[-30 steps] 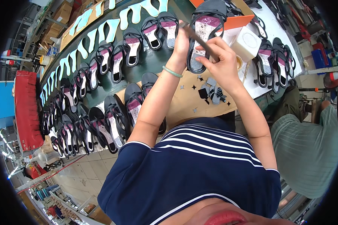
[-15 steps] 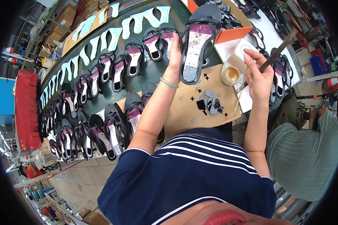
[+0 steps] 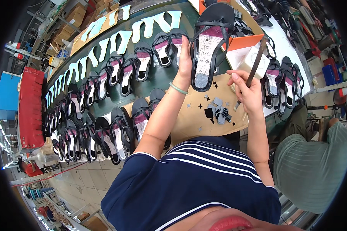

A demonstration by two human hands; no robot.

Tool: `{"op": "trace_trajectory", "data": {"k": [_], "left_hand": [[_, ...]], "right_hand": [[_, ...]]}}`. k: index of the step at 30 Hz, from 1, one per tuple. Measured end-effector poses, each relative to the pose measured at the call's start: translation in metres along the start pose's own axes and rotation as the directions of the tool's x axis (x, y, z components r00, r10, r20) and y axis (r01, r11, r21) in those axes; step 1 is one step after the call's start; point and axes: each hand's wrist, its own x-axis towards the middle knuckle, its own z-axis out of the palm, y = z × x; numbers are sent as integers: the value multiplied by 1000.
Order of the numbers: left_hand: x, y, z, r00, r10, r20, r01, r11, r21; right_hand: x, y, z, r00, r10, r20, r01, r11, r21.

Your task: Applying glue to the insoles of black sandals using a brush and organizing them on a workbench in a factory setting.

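Observation:
My left hand [image 3: 185, 64] grips a black sandal [image 3: 209, 48] by its side, held up with its insole facing me. The sandal has crossed straps, a purple band, a whitish middle and a grey heel patch. My right hand [image 3: 247, 90] pinches a long-handled brush [image 3: 256, 63], its handle slanting up and its tip pointing down over brown cardboard [image 3: 189, 125]. The brush tip is apart from the sandal. Below the sandal lies a small heap of grey and black cut pieces [image 3: 219, 111]. A white container [image 3: 255, 61] stands behind my right hand.
Rows of similar sandals [image 3: 115, 131] line the dark green table [image 3: 150, 86] to the left. Pale blue insole-shaped pieces [image 3: 123, 40] lie behind them. An orange box [image 3: 246, 41] holds dark pieces. More sandals [image 3: 273, 77] stand at right, near a person in a green shirt [image 3: 308, 161].
My right hand has moved left and down toward the sandal, and the brush handle is now steeper. My hand now mostly hides the amber jar. The left hand still holds the sandal.

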Motion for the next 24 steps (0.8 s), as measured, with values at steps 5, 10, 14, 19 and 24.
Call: {"op": "trace_trajectory", "data": {"k": [5, 10, 14, 19, 24], "left_hand": [[-2, -1, 0, 997, 76, 32, -76, 997, -10], [-2, -3, 1, 996, 86, 38, -86, 996, -2], [2, -5, 4, 991, 96, -96, -96, 995, 5], [4, -7, -1, 989, 107, -102, -104, 994, 31], [0, -4, -11, 996, 89, -33, -88, 995, 39]], "right_hand": [[1, 3, 7, 999, 31, 21, -31, 999, -12], [2, 15, 15, 995, 34, 92, -35, 999, 2], [2, 13, 16, 993, 54, 107, -54, 999, 0], [3, 13, 13, 992, 71, 103, -73, 997, 11], [5, 15, 4, 996, 54, 69, -55, 998, 16]]}}
